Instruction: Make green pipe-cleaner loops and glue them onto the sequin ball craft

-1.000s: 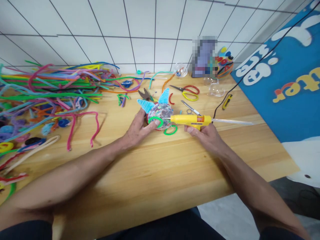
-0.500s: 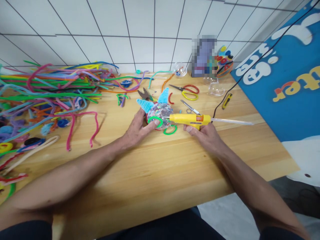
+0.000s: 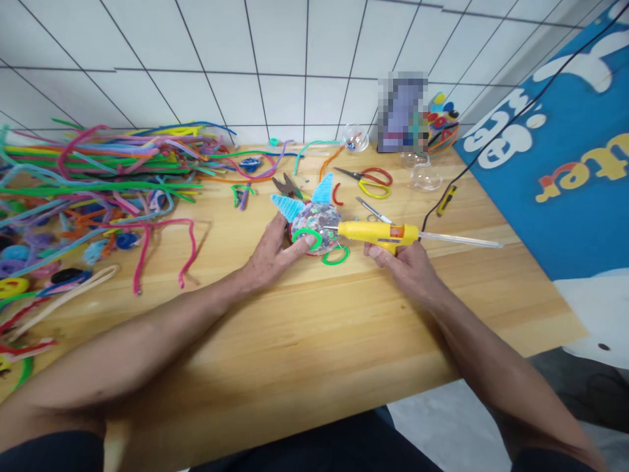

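In the head view, the ball point(image 3: 319, 218) is at the centre of the frame, over the wooden table point(image 3: 275, 354). The left hand point(image 3: 272, 252) grasps it from the left, its thumb over the upper ring point(image 3: 307, 238), a green loop at the front of the ball, and its other fingers partly hidden behind. Two blue ears point(image 3: 323, 190) stand up from the ball, the left one tilted outward. Just below the ball is the lower ring point(image 3: 336, 255), also green. The right hand point(image 3: 405, 262), right of centre, is wrapped around the handle of the yellow glue gun point(image 3: 371, 232). The nozzle points left and overlaps the ball in the picture; whether it touches cannot be told. A clear glue stick point(image 3: 462, 240) juts from the back of the gun, and a black cord point(image 3: 472, 157) runs to the upper right of the frame. Behind the ball, at upper centre, lie pliers point(image 3: 287, 186), a red piece point(image 3: 337, 195) and scissors point(image 3: 367, 180) with red and yellow handles. A knife point(image 3: 373, 210) lies just above the gun, and a yellow cutter point(image 3: 447, 200) lies farther right. Clear cups point(image 3: 354, 139) sit near the tiled wall point(image 3: 278, 98). Pipe cleaners point(image 3: 108, 164) in many colours heap across the upper left, and a bent pink one point(image 3: 189, 259) reaches toward the left arm.
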A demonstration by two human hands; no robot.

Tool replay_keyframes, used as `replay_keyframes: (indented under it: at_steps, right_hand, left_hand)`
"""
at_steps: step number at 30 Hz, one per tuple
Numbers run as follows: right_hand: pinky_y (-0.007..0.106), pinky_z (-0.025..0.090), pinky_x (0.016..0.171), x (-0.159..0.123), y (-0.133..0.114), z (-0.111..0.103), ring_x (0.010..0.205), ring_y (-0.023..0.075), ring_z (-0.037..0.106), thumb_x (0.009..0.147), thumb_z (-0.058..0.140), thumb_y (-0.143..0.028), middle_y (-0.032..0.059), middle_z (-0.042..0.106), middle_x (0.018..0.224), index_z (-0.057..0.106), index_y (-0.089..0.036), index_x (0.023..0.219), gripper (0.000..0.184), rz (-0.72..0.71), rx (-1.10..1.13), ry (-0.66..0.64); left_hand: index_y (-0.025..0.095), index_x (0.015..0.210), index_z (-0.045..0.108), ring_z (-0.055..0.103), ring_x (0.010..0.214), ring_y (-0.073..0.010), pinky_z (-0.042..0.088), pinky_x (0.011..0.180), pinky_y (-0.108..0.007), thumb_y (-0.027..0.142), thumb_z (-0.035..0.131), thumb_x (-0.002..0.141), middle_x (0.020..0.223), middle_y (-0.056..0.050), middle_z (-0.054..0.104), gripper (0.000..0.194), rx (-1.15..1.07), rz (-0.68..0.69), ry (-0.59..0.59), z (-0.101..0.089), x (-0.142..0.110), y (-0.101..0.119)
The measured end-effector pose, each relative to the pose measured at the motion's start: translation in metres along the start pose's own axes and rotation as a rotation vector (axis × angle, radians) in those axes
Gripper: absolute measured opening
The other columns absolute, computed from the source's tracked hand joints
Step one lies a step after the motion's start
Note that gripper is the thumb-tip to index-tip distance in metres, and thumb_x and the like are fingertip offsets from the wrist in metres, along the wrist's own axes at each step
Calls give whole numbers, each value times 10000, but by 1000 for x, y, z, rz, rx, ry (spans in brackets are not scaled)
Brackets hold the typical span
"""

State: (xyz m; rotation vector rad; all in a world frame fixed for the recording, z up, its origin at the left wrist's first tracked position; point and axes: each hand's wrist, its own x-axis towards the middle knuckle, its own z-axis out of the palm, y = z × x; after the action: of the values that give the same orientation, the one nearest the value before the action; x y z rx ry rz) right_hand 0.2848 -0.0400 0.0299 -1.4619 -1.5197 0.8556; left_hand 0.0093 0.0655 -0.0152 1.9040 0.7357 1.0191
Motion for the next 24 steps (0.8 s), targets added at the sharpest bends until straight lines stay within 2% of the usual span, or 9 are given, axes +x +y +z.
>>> replay_keyframes:
  at_steps: [5,10,17,24]
  right_hand:
    - [408,591,822,0,1,3,850,243,675,937,806,-562,25,742,888,716,-253,921,322,-15,16,-21]
    - [447,606,893,-1,-1,1,891,264,707,956,785,-562,29,759,892,722,-257,916,314,-6,-8,8]
    - [442,615,854,-1,0,3,875,268,706,957,780,-564,34,758,892,740,-268,936,300,-25,-11,-13]
    - [449,625,885,-1,1,4,888,264,715,950,794,-593,31,780,929,732,-259,936,339,-13,14,1]
  left_hand:
    - [198,1412,594,706,1221,-317,583,1149,-518,720,686,1013,1342,-134,744,663,1,12,-1,0,0,-1]
    - [200,1440,588,701,1253,-321,590,1159,-525,711,686,1015,1392,-149,733,671,-7,2,-8,-1,0,-2]
    - [201,1419,607,710,1223,-323,592,1155,-538,713,684,1012,1334,-139,752,658,6,10,-10,-1,0,-3]
    - [209,1416,612,722,1207,-319,600,1141,-529,709,688,1012,1340,-135,758,647,10,15,-7,-1,-1,-3]
